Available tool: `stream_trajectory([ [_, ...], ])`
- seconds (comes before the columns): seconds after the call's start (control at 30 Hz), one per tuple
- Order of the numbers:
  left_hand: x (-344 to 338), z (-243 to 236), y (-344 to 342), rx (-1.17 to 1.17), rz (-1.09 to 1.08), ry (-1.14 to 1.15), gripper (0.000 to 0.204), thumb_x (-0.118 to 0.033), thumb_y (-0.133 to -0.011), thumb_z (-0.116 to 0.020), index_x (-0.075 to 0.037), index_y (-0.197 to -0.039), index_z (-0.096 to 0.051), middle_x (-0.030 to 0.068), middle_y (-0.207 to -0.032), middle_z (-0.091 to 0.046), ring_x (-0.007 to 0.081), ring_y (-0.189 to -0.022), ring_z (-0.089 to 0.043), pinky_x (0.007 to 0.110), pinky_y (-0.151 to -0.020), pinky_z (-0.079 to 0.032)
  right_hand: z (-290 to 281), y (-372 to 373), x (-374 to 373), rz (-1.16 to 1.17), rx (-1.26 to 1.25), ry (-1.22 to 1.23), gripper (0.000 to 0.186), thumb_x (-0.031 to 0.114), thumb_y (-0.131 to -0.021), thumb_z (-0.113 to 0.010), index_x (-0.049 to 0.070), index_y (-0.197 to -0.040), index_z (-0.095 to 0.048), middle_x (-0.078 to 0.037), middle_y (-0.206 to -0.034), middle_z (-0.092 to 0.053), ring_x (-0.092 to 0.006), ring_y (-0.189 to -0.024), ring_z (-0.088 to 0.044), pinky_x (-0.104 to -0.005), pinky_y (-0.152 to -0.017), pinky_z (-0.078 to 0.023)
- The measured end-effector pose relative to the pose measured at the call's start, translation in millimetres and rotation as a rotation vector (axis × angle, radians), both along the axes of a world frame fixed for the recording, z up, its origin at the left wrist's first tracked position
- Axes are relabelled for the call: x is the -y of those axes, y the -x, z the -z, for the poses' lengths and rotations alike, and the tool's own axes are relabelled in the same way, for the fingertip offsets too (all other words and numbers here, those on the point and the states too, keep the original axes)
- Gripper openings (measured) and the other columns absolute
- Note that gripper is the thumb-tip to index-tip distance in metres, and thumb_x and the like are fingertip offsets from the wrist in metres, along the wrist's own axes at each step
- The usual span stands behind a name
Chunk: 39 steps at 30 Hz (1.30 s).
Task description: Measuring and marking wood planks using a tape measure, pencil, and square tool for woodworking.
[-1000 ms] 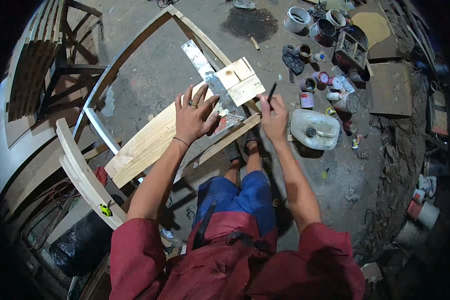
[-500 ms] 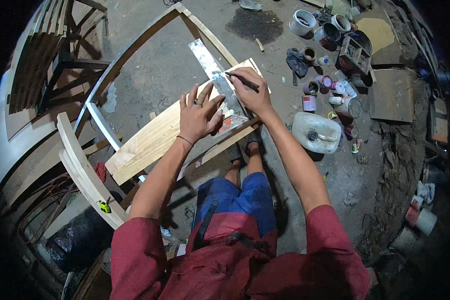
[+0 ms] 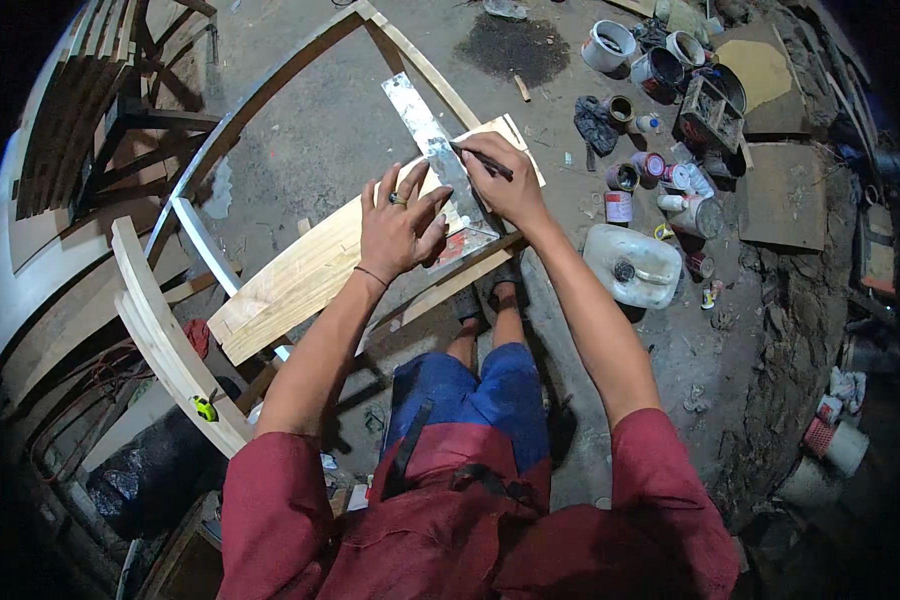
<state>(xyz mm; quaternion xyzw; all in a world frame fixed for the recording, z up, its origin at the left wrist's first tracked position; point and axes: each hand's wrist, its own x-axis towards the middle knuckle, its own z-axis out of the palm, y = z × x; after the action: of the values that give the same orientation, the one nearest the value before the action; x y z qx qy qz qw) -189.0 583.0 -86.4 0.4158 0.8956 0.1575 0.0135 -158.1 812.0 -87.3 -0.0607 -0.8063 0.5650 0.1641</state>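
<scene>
My left hand (image 3: 395, 228) lies with spread fingers on a pale wooden board (image 3: 280, 282) and a flat metal square (image 3: 414, 112) whose long blade crosses it diagonally. Its short arm carries red marks. My right hand (image 3: 505, 190) grips a dark pencil (image 3: 491, 164), its tip at the blade's right edge over the wood near the board's upper right end; the exact contact is too small to tell. The board rests across a curved wooden frame (image 3: 310, 50), and my fingers hide part of both board and square.
Curved wooden pieces (image 3: 160, 340) with a yellow tape measure (image 3: 206, 408) lie at lower left. Stacked curved slats (image 3: 75, 120) stand on a dark stand at upper left. On the right floor are a translucent jerrycan (image 3: 630, 265), several buckets (image 3: 607, 45) and cans, and cardboard (image 3: 780, 195).
My right hand has moved up and left from beside the board onto it, bringing the pencil to the metal blade. My left hand stays on the board and square.
</scene>
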Motion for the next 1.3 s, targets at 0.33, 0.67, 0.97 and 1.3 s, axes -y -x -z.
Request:
stream_trajectory([
  [0.33,1.8,-1.3,-3.0,0.014,-0.011,0.007,0.042,-0.042,-0.097,-0.061,-0.033,-0.137,-0.070,0.0069,-0.163,-0.047,0.0382,-0.149,-0.038,0.059,-0.120,-0.024,-33.4,-126.5,-16.6,-0.068,0.487,-0.138,0.020,0.015,-0.097,-0.065,-0.001,-0.105,-0.073,-0.020,-0.108,-0.073,-0.0408,-0.098,-0.072,-0.0443,-0.085,-0.056],
  [0.67,-1.8,-1.3,-3.1,0.019,-0.003,-0.007,0.041,-0.045,-0.098,-0.060,-0.038,-0.138,-0.068,0.0041,-0.164,-0.047,0.0365,-0.150,-0.038,0.060,-0.120,-0.024,35.9,-134.6,34.7,0.332,0.499,0.218,0.023,0.021,-0.106,-0.061,0.000,-0.109,-0.072,-0.018,-0.092,-0.074,-0.0350,-0.086,-0.073,-0.0421,-0.078,-0.055],
  [0.97,-0.7,-2.7,-4.6,0.012,-0.010,-0.031,0.040,-0.046,-0.099,-0.059,-0.038,-0.137,-0.069,0.0040,-0.162,-0.049,0.0356,-0.148,-0.040,0.058,-0.120,-0.024,26.1,-124.7,59.3,0.391,0.402,0.115,0.025,0.019,-0.103,-0.068,0.001,-0.118,-0.073,-0.015,-0.100,-0.077,-0.0206,-0.091,-0.072,-0.0348,-0.084,-0.055],
  [1.3,4.9,7.1,-1.6,0.043,-0.031,-0.152,0.030,-0.037,-0.098,-0.064,-0.030,-0.125,-0.078,0.0097,-0.153,-0.055,0.0373,-0.148,-0.043,0.060,-0.122,-0.026,19.2,-122.9,70.1,0.383,0.439,0.182,0.023,0.015,-0.101,-0.070,0.000,-0.118,-0.074,-0.010,-0.096,-0.076,-0.0141,-0.086,-0.068,-0.0325,-0.079,-0.054],
])
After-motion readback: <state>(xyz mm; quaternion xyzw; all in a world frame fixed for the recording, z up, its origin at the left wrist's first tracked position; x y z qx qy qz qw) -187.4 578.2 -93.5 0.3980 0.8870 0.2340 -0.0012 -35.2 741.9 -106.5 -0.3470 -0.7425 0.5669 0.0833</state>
